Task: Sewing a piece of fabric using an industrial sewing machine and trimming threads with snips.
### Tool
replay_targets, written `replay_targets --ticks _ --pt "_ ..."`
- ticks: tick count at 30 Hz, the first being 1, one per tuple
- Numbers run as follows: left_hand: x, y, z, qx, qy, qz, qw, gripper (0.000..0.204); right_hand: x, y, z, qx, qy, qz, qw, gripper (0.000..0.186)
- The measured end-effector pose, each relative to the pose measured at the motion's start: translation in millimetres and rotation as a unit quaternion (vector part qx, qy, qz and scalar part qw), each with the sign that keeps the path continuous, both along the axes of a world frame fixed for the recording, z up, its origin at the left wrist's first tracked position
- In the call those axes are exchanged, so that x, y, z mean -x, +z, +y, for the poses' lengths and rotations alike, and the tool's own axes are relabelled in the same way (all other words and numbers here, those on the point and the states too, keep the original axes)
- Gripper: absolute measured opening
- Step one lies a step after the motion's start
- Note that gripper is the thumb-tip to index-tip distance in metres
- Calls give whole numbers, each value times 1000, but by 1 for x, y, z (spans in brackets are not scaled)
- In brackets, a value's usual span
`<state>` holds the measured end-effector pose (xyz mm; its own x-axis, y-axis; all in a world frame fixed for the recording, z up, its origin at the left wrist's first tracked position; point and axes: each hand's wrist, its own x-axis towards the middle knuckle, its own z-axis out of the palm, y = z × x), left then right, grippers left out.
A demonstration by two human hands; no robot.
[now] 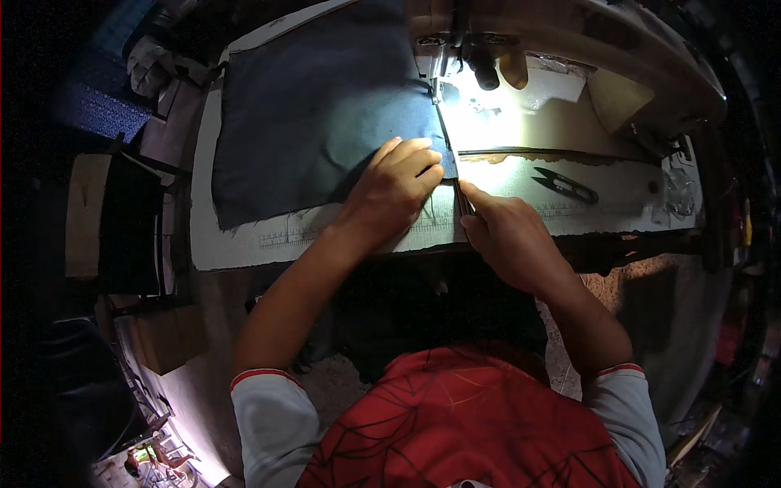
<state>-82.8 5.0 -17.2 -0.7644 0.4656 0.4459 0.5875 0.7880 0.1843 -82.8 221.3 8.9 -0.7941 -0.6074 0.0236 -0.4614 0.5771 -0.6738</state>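
A large dark blue piece of fabric [301, 130] lies on the pale sewing table, its right edge running under the presser foot [435, 91] of a sewing machine. My left hand [399, 183] rests on the fabric near its lower right corner, fingers bent slightly and laid on the cloth. Just right of it, my right hand [504, 232] is closed at the fabric's near edge, with thumb and forefinger pinching a narrow dark strip [460, 199] that hangs toward me. The far end of the strip's line meets the presser foot. My palms hide part of the edge.
The sewing machine [643, 49] arches over the far right, with a bright lamp glow beneath it. Black thread snips [565, 185] lie on the table [232, 250] to the right, near a crumpled clear plastic bag [679, 193]. A printed ruler scale [285, 237] runs along the near edge.
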Motion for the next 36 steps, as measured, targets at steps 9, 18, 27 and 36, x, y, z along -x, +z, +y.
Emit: replay_targets --ticks 9,18,27,36 --pt "10 -11 2 -42 -68 45 996 8 1 6 0 -9 0 -46 999 50" --pt "5 -11 4 -124 -48 -10 991 8 3 8 -6 -52 24 -27 998 47" --pt "-11 -4 -1 -98 6 -57 994 17 4 8 -5 -38 30 -36 998 47" --pt "-10 -9 -9 -131 -25 -90 987 26 3 4 -8 -77 37 -5 996 47"
